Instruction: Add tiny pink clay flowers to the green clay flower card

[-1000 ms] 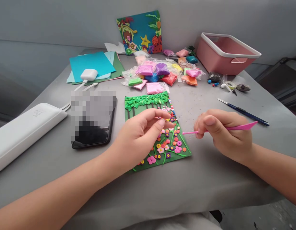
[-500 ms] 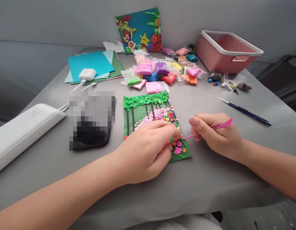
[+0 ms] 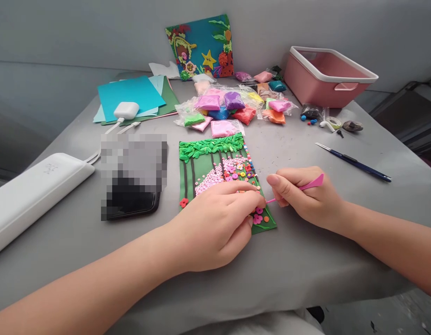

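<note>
A clay picture on a green sheet (image 3: 201, 174) lies on the table, with a leafy green top, dark stems and many small pink and coloured flowers. Across its middle rests my left hand (image 3: 220, 223), hiding part of the flowers. Its thumb and index finger are apart, and the index fingertip is at the tip of a pink modelling tool (image 3: 312, 182). My right hand (image 3: 301, 195) pinches this slim tool just right of the picture. The tool's tip is hidden behind the left fingertip, so I cannot tell what it touches.
Bagged coloured clay (image 3: 218, 104) lies behind the picture. A blue craft knife (image 3: 355, 163) and a pink bin (image 3: 323, 83) are to the right. Leftward are a phone (image 3: 135, 195), a white power bank (image 3: 44, 195) and coloured sheets (image 3: 128, 93). A sea-themed clay picture (image 3: 198, 51) leans at the back.
My right hand has moved left with the tool, bringing its tip under my left index fingertip. The left fingertips have shifted slightly right and down over the picture.
</note>
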The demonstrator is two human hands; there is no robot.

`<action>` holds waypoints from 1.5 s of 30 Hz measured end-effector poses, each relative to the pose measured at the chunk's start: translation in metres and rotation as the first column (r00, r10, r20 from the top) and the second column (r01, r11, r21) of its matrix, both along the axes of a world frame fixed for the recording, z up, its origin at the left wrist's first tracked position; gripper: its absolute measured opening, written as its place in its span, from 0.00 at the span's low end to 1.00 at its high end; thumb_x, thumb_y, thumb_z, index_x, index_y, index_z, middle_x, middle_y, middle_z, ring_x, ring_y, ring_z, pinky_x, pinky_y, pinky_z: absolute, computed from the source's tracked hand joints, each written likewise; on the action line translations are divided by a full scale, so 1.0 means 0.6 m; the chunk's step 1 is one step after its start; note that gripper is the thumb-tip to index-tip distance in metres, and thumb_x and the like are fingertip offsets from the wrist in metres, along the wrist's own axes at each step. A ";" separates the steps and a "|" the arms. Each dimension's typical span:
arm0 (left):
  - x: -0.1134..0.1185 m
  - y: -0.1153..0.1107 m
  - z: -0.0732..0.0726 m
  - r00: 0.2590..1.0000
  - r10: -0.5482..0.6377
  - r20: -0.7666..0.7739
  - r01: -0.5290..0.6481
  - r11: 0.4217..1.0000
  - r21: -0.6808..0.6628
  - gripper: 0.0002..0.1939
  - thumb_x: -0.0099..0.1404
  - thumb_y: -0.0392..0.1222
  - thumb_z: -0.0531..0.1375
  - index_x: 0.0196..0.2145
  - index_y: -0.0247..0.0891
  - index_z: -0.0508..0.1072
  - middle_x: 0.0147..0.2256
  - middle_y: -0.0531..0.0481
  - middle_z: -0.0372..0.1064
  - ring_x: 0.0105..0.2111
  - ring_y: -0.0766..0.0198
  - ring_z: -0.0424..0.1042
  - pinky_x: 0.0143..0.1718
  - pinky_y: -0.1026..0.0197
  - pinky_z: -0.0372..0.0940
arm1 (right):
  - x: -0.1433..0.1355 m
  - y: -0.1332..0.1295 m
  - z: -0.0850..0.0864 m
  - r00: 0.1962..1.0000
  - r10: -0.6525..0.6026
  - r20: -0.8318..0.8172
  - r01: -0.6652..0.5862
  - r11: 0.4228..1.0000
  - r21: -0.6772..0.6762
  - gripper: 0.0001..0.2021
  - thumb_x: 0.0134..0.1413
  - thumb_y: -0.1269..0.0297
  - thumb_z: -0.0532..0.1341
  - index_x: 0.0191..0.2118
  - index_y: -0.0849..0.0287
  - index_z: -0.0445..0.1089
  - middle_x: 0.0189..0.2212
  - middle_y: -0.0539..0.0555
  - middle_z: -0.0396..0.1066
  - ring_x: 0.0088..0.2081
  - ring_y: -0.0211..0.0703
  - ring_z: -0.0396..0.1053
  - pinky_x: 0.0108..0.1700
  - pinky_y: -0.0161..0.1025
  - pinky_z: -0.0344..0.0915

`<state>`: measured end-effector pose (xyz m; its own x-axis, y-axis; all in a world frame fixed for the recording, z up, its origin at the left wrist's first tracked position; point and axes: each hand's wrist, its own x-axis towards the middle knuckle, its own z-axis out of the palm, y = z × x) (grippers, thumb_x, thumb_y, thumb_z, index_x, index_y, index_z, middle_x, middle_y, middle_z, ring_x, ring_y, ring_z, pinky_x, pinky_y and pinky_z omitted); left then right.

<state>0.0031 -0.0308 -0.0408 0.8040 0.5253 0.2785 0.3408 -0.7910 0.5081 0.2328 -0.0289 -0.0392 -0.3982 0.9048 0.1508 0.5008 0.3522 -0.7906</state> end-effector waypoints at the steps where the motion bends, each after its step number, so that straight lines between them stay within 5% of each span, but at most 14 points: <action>1: 0.000 0.001 -0.001 1.000 -0.016 -0.006 0.016 1.000 0.019 0.16 0.69 0.29 0.50 0.49 0.35 0.73 0.45 0.41 0.80 0.54 0.51 0.74 0.54 0.51 0.69 | 0.000 0.000 -0.001 1.000 -0.005 0.007 0.005 1.000 -0.007 0.29 0.71 0.45 0.52 0.20 0.57 0.59 0.16 0.47 0.59 0.20 0.34 0.54 0.24 0.38 0.52; 14: -0.003 0.004 -0.001 0.999 -0.037 -0.013 0.038 0.990 0.132 0.16 0.71 0.31 0.50 0.50 0.32 0.74 0.48 0.37 0.80 0.53 0.52 0.75 0.54 0.52 0.70 | 0.005 0.020 0.007 0.952 -0.179 -0.249 0.112 0.959 -0.260 0.29 0.63 0.40 0.60 0.19 0.58 0.66 0.15 0.48 0.62 0.18 0.34 0.62 0.21 0.34 0.59; 21: -0.004 0.002 -0.004 0.999 -0.009 0.052 0.005 0.996 0.092 0.17 0.72 0.32 0.49 0.53 0.34 0.72 0.50 0.39 0.80 0.54 0.54 0.74 0.57 0.51 0.68 | 0.002 0.019 0.002 0.936 -0.201 -0.288 0.129 0.960 -0.249 0.29 0.63 0.40 0.61 0.19 0.58 0.66 0.16 0.49 0.62 0.19 0.35 0.61 0.22 0.35 0.59; 25: -0.005 0.004 -0.003 0.996 0.011 0.093 -0.021 0.994 0.106 0.15 0.72 0.30 0.51 0.51 0.33 0.72 0.47 0.41 0.80 0.52 0.55 0.73 0.55 0.54 0.68 | 0.014 0.032 -0.001 0.898 -0.236 -0.371 0.200 0.971 -0.134 0.32 0.63 0.33 0.55 0.20 0.56 0.62 0.18 0.50 0.60 0.22 0.37 0.60 0.21 0.36 0.56; 27: -0.005 0.006 0.000 0.991 0.051 0.121 -0.065 0.990 0.121 0.12 0.72 0.31 0.53 0.49 0.35 0.73 0.43 0.43 0.80 0.46 0.56 0.74 0.51 0.54 0.68 | 0.027 0.044 0.003 0.935 -0.240 -0.262 0.231 0.971 -0.063 0.33 0.64 0.32 0.52 0.20 0.56 0.57 0.17 0.49 0.58 0.21 0.36 0.58 0.22 0.37 0.54; 29: -0.006 0.008 0.004 0.985 0.098 0.143 -0.117 0.985 0.130 0.08 0.73 0.33 0.55 0.43 0.37 0.74 0.36 0.46 0.79 0.38 0.59 0.73 0.45 0.56 0.68 | 0.040 0.057 0.009 0.959 -0.279 0.053 0.280 0.960 -0.006 0.29 0.66 0.36 0.53 0.24 0.55 0.57 0.16 0.46 0.58 0.19 0.35 0.54 0.23 0.37 0.53; 31: -0.007 0.010 0.009 0.979 0.135 0.152 -0.154 0.980 0.124 0.08 0.74 0.35 0.55 0.40 0.38 0.74 0.30 0.49 0.77 0.32 0.61 0.70 0.41 0.58 0.67 | 0.053 0.070 0.016 0.830 -0.285 0.479 0.274 0.957 0.094 0.20 0.66 0.43 0.57 0.31 0.54 0.61 0.15 0.44 0.59 0.19 0.37 0.56 0.25 0.37 0.54; 33: -0.009 0.011 0.014 0.974 0.171 0.146 -0.186 0.978 0.096 0.10 0.75 0.37 0.54 0.36 0.39 0.73 0.27 0.50 0.74 0.30 0.62 0.68 0.37 0.60 0.65 | 0.063 0.080 0.025 0.756 -0.249 0.606 0.237 0.966 0.102 0.16 0.61 0.48 0.62 0.32 0.55 0.65 0.20 0.48 0.69 0.23 0.41 0.63 0.27 0.37 0.55; 39: -0.020 0.021 0.027 0.960 0.271 0.075 -0.274 0.961 0.031 0.22 0.76 0.43 0.51 0.21 0.42 0.64 0.18 0.54 0.59 0.24 0.62 0.61 0.36 0.58 0.63 | 0.080 0.105 0.075 0.660 -0.274 0.700 0.173 0.962 0.213 0.15 0.62 0.51 0.60 0.33 0.57 0.73 0.32 0.57 0.77 0.31 0.47 0.70 0.30 0.40 0.56; 42: -0.023 0.029 0.026 0.953 0.296 0.060 -0.299 0.953 0.048 0.17 0.75 0.43 0.53 0.27 0.41 0.70 0.24 0.51 0.69 0.29 0.61 0.68 0.36 0.59 0.65 | 0.076 0.133 0.102 0.670 -0.328 0.666 0.139 0.937 0.321 0.13 0.66 0.57 0.56 0.38 0.56 0.75 0.33 0.55 0.78 0.34 0.48 0.72 0.32 0.40 0.57; 45: -0.030 0.038 0.024 0.955 0.294 0.038 -0.296 0.953 0.070 0.11 0.74 0.42 0.54 0.39 0.39 0.75 0.34 0.47 0.78 0.38 0.58 0.75 0.41 0.58 0.68 | 0.058 0.174 0.111 0.710 -0.227 0.667 0.007 0.949 0.316 0.10 0.64 0.61 0.58 0.42 0.55 0.78 0.36 0.52 0.80 0.36 0.45 0.74 0.35 0.39 0.62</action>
